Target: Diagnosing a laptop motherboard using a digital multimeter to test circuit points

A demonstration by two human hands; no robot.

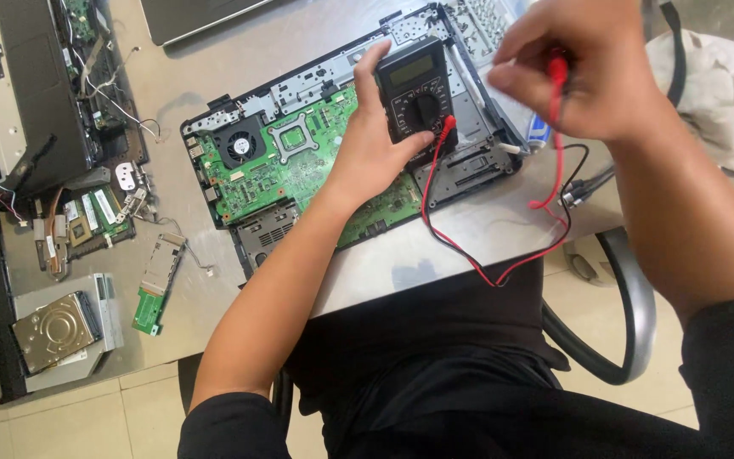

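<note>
Left hand (367, 157) gripped black multimeter (415, 93) over opened laptop base (299, 161) at worktop (435, 238) centre — right hand (584, 72) fingers pinched red probe (557, 72); meter best held steady, leads untangled.

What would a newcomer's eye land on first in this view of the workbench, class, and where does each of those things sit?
First, the black multimeter gripped in the left hand, above the opened laptop's green circuit board at the centre of the grey table. Next, the right hand at upper right pinching a red probe, its red lead looping over the table's near edge. At lower left lies a bare hard drive.
</note>
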